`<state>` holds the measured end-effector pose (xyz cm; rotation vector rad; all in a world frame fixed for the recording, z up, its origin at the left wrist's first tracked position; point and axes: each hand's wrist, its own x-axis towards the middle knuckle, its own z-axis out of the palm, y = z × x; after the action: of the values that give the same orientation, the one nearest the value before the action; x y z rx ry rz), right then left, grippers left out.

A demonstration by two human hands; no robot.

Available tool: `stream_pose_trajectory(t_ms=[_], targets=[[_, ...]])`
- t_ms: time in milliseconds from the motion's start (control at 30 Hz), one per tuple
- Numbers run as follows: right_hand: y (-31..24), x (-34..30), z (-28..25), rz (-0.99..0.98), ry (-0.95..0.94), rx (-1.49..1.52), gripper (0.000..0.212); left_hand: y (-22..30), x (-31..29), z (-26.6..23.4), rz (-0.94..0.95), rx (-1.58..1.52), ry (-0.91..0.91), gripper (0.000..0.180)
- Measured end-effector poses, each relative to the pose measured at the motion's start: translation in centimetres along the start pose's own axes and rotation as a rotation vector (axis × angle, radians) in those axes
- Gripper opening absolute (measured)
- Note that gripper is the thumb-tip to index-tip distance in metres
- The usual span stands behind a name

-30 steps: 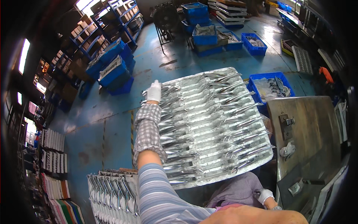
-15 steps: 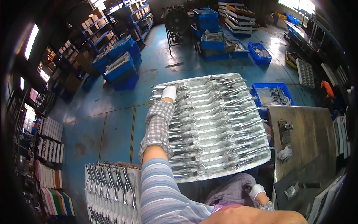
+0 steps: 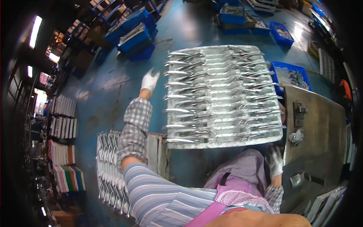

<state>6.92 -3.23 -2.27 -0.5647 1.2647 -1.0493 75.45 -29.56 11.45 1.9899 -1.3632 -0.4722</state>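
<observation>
- White-gloved left hand [image 3: 150, 81]: empty, fingers parted, left of the pale rectangular tray [image 3: 223, 144] bearing curved silver metal pieces [image 3: 181, 111].
- White-gloved right hand [image 3: 274, 160]: blurred, near tray; grip unclear.
- Snagging overhanging ends could dislodge pieces.

Blue floor [image 3: 102, 98] lies below the left fingers [image 3: 150, 73]. Bright windows [image 3: 36, 31] glow farther left; a table [image 3: 321, 121] stands right.

Head camera: we look down and forward from the person's head.
Striped sleeve [image 3: 162, 193]: closest to us, at the lower edge.
Pale tray [image 3: 227, 143]: near, below us, right of centre.
Blue bins [image 3: 132, 44]: farther off, upper left.
</observation>
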Motion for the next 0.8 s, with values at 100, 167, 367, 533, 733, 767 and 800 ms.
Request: stream_pose_trajectory(t_ms=[100,167,367,533,733,767,800], targets=[[-0.8,2.4,0.2,0.031,0.061,0.285,0.091,-2.6,-5.3,1.6,-0.552,-0.392,-0.391,0.071],[-0.2,5.2,0.7,0.05,-0.037,0.324,0.091,-8.3,-6.0,0.9,-0.637,-0.69,-0.63,0.07],[-0.5,8.5,-0.6,0.231,0.026,0.302,0.089,-7.1,-5.1,6.9,-0.474,-0.753,-0.638,0.047],[-0.8,10.0,1.0,0.165,0.077,0.354,0.057,-7.7,-3.8,7.9,-0.416,-0.799,-0.657,0.036],[-0.8,9.3,2.0,0.04,0.049,0.315,0.05,-8.0,-4.2,7.8,-0.12,-0.538,-0.472,0.035],[-0.7,8.7,4.2,0.042,-0.029,0.316,0.053,-9.8,-4.8,3.5,-0.256,-0.731,-0.414,0.039],[-1.0,8.8,1.7,0.04,0.021,0.334,0.052,-5.6,-5.0,5.6,-0.238,-0.764,-0.468,0.041]])
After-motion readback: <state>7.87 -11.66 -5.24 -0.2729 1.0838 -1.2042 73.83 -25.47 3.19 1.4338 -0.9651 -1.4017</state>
